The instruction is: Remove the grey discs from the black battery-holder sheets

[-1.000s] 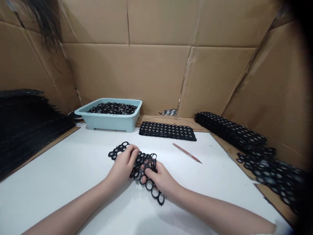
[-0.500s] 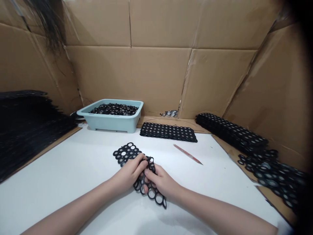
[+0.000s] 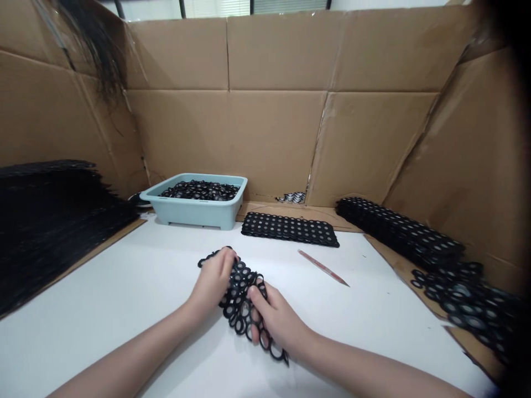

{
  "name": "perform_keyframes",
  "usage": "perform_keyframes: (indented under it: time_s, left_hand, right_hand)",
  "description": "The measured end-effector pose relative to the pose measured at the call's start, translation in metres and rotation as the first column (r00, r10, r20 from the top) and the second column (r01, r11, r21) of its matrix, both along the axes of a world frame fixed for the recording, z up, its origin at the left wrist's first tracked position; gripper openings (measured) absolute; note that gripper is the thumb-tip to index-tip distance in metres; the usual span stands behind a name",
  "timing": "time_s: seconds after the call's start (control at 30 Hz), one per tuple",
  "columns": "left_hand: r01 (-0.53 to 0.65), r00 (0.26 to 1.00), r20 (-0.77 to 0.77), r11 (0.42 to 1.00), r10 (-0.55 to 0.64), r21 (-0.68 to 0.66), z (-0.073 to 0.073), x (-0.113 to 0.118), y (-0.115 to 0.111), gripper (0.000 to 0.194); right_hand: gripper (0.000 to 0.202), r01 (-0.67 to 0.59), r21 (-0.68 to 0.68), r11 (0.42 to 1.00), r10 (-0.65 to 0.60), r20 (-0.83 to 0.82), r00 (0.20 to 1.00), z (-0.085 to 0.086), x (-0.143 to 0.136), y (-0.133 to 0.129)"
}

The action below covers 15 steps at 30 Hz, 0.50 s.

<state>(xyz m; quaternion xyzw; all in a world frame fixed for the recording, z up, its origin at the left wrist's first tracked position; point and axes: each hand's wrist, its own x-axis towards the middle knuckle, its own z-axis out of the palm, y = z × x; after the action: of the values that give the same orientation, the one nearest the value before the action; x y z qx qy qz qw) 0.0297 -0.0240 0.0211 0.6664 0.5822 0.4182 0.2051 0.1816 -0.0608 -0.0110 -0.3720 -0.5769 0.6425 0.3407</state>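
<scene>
A black mesh of joined rings [image 3: 241, 282] hangs between my two hands just above the white table. My left hand [image 3: 215, 276] is closed on its far left part, with the fingertips partly hidden. The near right part is gripped by my right hand [image 3: 276, 312], its thumb on top and some fingers showing through the rings below. Between the hands the mesh is bunched and slanted, and its lower right edge hangs free.
A blue basin [image 3: 194, 213] of black ring pieces stands at the back left, beside a flat ring-mesh stack [image 3: 290, 229]. A pencil-like stick [image 3: 323, 267] lies on the white table [image 3: 166, 265]. Dark stacks [image 3: 53, 221] rise at left; more mesh [image 3: 398, 232] lies right.
My left hand has moved away from my right hand, up and left along the mesh, uncovering its middle. The right hand keeps its hold. The view has tilted slightly upward.
</scene>
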Motion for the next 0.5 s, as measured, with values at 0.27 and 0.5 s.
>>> perform_keyframes:
  time_s: [0.27,0.5]
  left_hand:
    - [0.246,0.968,-0.004,0.957,-0.25,-0.155,-0.008,0.022,-0.025,0.028]
    - [0.325,0.94,0.194,0.911,-0.281,-0.255,-0.012,0.022,-0.021,0.031]
  right_hand:
    - [0.03,-0.06,0.011,0.998,0.06,-0.011,0.998,-0.001,-0.001,0.004]
    - [0.024,0.056,0.007,0.998,-0.055,-0.099,0.994,0.005,-0.002,0.002]
